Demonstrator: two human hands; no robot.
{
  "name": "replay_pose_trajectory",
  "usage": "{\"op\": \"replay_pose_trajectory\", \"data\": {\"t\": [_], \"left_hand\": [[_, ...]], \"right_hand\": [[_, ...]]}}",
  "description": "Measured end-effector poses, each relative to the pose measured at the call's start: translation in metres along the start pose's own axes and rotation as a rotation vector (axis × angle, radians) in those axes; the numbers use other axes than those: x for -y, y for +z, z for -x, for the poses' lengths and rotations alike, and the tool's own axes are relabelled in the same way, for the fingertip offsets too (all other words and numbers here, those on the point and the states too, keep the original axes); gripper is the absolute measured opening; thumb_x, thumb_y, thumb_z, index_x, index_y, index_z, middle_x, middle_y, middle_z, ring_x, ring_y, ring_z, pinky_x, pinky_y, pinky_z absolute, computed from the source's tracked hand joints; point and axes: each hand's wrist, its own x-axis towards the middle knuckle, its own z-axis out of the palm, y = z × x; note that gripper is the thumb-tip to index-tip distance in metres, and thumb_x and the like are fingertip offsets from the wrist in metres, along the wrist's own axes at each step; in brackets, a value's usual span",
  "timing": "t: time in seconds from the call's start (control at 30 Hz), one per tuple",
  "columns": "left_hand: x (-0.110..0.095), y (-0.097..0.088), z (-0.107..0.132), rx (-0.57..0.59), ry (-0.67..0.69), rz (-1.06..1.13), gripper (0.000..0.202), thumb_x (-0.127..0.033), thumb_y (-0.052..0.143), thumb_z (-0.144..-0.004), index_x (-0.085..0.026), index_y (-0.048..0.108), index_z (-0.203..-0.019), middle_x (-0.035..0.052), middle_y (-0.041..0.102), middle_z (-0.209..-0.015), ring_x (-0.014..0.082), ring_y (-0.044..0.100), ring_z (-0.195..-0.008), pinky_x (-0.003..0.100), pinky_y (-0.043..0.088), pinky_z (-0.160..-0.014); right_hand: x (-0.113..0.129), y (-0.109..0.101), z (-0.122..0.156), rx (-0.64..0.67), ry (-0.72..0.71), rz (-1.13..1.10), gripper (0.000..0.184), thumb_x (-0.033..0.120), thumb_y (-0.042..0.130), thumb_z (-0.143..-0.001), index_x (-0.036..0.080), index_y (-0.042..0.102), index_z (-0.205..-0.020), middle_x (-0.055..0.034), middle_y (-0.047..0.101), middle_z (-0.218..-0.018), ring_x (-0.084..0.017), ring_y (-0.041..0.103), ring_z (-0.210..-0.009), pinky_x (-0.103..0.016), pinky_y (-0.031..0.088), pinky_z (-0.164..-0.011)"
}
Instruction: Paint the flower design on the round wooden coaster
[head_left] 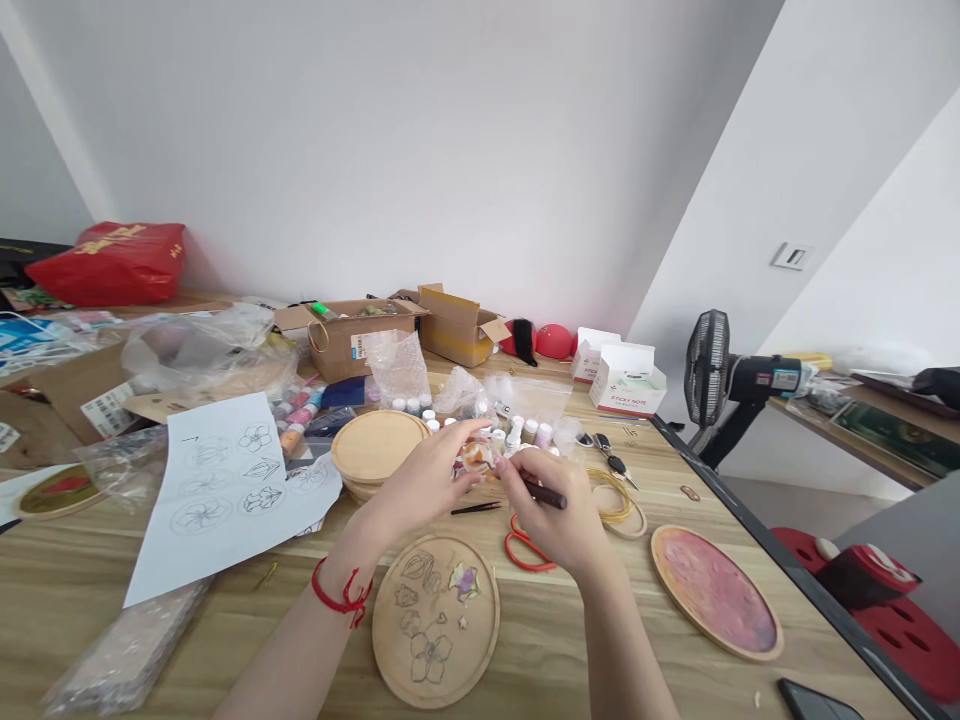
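Observation:
My left hand point(427, 470) is closed around a small clear piece with orange and white patches point(475, 456), held above the table; its exact kind is unclear. In my right hand point(551, 505) is a dark-handled brush point(546, 494), gripped like a pen, its front end at the clear piece. Below my hands lies a round wooden plate point(472, 665) with pencilled flowers and one purple-and-yellow painted bloom. A thin black brush point(476, 508) and red-handled scissors point(517, 550) rest between the plate and my hands.
Behind my hands stand small paint bottles point(529, 431) and stacked wooden plates point(380, 443). Left is a sheet of flower sketches point(214, 490); right, a pink-painted plate point(716, 590), yellow cord point(611, 497) and keys point(617, 465). Cardboard boxes point(364, 340) and a fan point(709, 370) stand farther back.

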Motion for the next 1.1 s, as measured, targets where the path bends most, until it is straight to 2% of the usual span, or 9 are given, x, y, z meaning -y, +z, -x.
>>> {"op": "replay_pose_trajectory", "data": {"t": [0.13, 0.27, 0.37, 0.5, 0.63, 0.77, 0.87, 0.97, 1.1], "left_hand": [[0.002, 0.002, 0.000, 0.003, 0.016, -0.011, 0.046, -0.028, 0.057, -0.092, -0.027, 0.049, -0.137, 0.0055, 0.059, -0.139, 0.0244, 0.057, -0.125, 0.039, 0.046, -0.104], [0.002, 0.000, 0.000, -0.003, 0.002, -0.022, 0.045, -0.026, 0.056, -0.092, -0.027, 0.050, -0.137, 0.0058, 0.060, -0.137, 0.0246, 0.057, -0.125, 0.039, 0.046, -0.103], [0.002, 0.001, 0.000, 0.002, -0.008, -0.020, 0.045, -0.026, 0.057, -0.092, -0.027, 0.051, -0.136, 0.0055, 0.061, -0.137, 0.0245, 0.058, -0.124, 0.038, 0.047, -0.103], [0.004, 0.004, 0.001, 0.031, 0.010, -0.012, 0.048, -0.025, 0.057, -0.092, -0.029, 0.048, -0.139, 0.0041, 0.058, -0.141, 0.0236, 0.057, -0.126, 0.038, 0.047, -0.104], [0.007, 0.004, 0.001, 0.023, 0.007, -0.056, 0.047, -0.021, 0.056, -0.091, -0.027, 0.049, -0.138, 0.0051, 0.059, -0.139, 0.0240, 0.058, -0.125, 0.039, 0.046, -0.105], [0.009, 0.001, 0.000, 0.028, -0.017, -0.069, 0.051, -0.016, 0.057, -0.088, -0.027, 0.050, -0.137, 0.0051, 0.060, -0.137, 0.0249, 0.059, -0.124, 0.040, 0.046, -0.105], [0.011, 0.003, -0.001, 0.040, -0.017, -0.035, 0.049, -0.018, 0.058, -0.089, -0.028, 0.050, -0.137, 0.0050, 0.059, -0.140, 0.0252, 0.057, -0.127, 0.041, 0.044, -0.108], [0.012, 0.005, -0.002, 0.060, -0.012, -0.007, 0.047, -0.021, 0.058, -0.090, -0.027, 0.051, -0.135, 0.0057, 0.058, -0.141, 0.0253, 0.056, -0.128, 0.042, 0.044, -0.108], [0.013, 0.007, -0.002, 0.043, -0.024, -0.009, 0.048, -0.020, 0.058, -0.090, -0.027, 0.049, -0.137, 0.0057, 0.059, -0.140, 0.0249, 0.057, -0.126, 0.041, 0.045, -0.106]], "right_hand": [[0.000, 0.002, -0.001, 0.027, 0.002, -0.071, 0.028, 0.026, 0.052, -0.095, 0.019, 0.056, -0.068, 0.0034, 0.052, -0.057, -0.009, 0.044, -0.052, -0.022, 0.033, -0.052], [-0.002, 0.004, -0.001, -0.029, 0.003, -0.034, 0.024, 0.026, 0.052, -0.096, 0.019, 0.061, -0.074, 0.0018, 0.056, -0.063, -0.010, 0.048, -0.058, -0.022, 0.036, -0.057], [-0.003, 0.003, 0.000, -0.032, 0.041, 0.028, 0.030, 0.029, 0.050, -0.097, 0.019, 0.056, -0.069, 0.0031, 0.050, -0.059, -0.010, 0.044, -0.055, -0.023, 0.032, -0.054], [0.000, 0.003, 0.000, 0.055, 0.052, -0.024, 0.034, 0.029, 0.050, -0.097, 0.019, 0.050, -0.064, 0.0050, 0.045, -0.055, -0.009, 0.039, -0.050, -0.024, 0.028, -0.050], [-0.001, 0.006, -0.002, 0.061, 0.082, -0.104, 0.031, 0.030, 0.050, -0.097, 0.020, 0.055, -0.068, 0.0036, 0.052, -0.058, -0.010, 0.044, -0.053, -0.022, 0.033, -0.052], [-0.005, 0.008, -0.003, 0.032, 0.082, -0.042, 0.030, 0.029, 0.049, -0.097, 0.020, 0.056, -0.070, 0.0025, 0.053, -0.061, -0.011, 0.045, -0.056, -0.023, 0.034, -0.054], [-0.005, 0.009, -0.002, 0.047, 0.105, -0.011, 0.032, 0.029, 0.049, -0.097, 0.020, 0.053, -0.067, 0.0029, 0.052, -0.059, -0.010, 0.044, -0.053, -0.024, 0.033, -0.053], [-0.005, 0.010, -0.003, 0.071, 0.096, -0.070, 0.030, 0.030, 0.050, -0.097, 0.020, 0.058, -0.070, 0.0022, 0.056, -0.060, -0.011, 0.047, -0.054, -0.024, 0.034, -0.052], [-0.008, 0.011, -0.004, 0.016, 0.053, -0.057, 0.026, 0.030, 0.053, -0.096, 0.020, 0.062, -0.074, 0.0005, 0.059, -0.066, -0.012, 0.050, -0.060, -0.024, 0.038, -0.056]]}}
